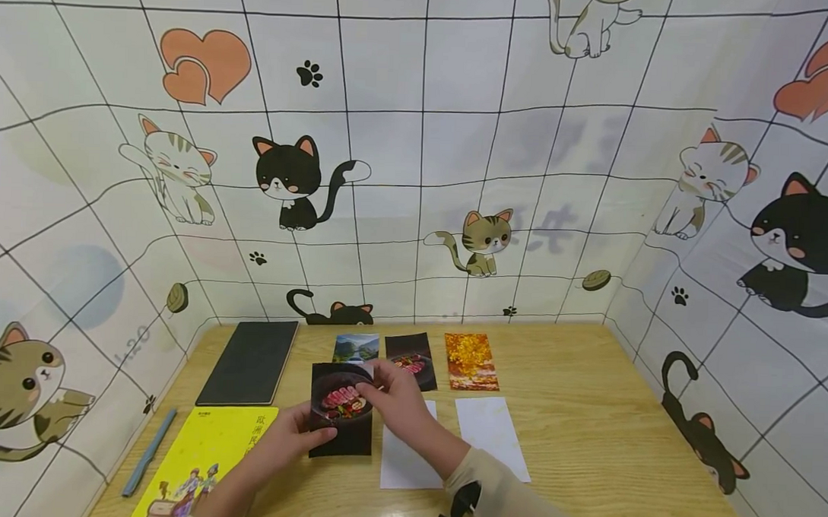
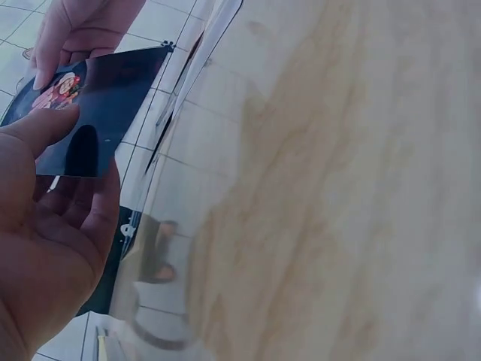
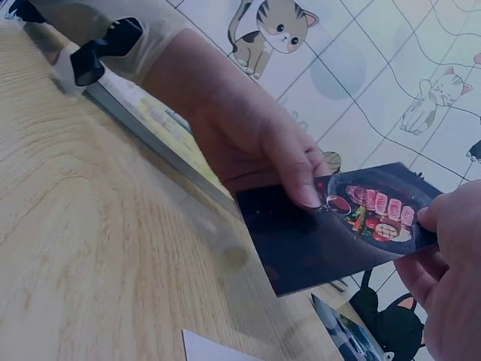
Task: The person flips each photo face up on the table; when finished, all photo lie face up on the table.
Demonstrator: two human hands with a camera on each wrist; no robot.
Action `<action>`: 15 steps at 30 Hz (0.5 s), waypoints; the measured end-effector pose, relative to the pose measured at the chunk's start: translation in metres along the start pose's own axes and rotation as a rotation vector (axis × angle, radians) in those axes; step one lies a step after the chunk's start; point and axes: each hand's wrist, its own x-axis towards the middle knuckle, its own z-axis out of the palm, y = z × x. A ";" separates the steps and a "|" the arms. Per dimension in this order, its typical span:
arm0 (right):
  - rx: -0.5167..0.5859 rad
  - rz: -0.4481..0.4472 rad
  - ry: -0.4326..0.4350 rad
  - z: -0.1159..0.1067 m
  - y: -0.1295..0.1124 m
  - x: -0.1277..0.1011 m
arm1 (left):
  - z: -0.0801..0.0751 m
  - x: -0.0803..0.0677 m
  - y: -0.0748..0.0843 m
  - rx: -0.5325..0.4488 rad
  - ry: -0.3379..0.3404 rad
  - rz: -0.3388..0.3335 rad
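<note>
Between both hands a dark photo card (image 1: 342, 431) with a picture of sliced meat on a plate is held up above the table. My left hand (image 1: 286, 442) pinches its lower left edge, thumb on the printed face, as the left wrist view also shows. Its upper right part is pinched by my right hand (image 1: 401, 401), whose thumb lies on the picture. Behind the held card lie a landscape photo (image 1: 356, 348), partly covered, and a similar dark food photo (image 1: 421, 348). An autumn-leaf photo (image 1: 472, 362) is to their right. Two white cards (image 1: 493, 438) lie nearer, one partly under my right forearm.
On the left are a black notebook (image 1: 248, 363), a yellow book (image 1: 205, 453) partly behind my left forearm, and a blue-grey pen (image 1: 150, 452). A cat-patterned cloth (image 1: 418, 152) surrounds the wooden table (image 1: 585, 447) at the back and sides.
</note>
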 end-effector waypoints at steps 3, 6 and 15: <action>0.030 0.030 0.004 -0.001 0.002 0.002 | 0.003 -0.002 -0.003 -0.009 -0.007 -0.057; 0.057 0.053 0.000 -0.003 0.005 0.005 | 0.005 -0.004 -0.005 -0.024 -0.016 -0.088; 0.074 0.125 0.030 -0.004 0.012 0.011 | 0.010 -0.010 -0.007 -0.061 -0.078 -0.116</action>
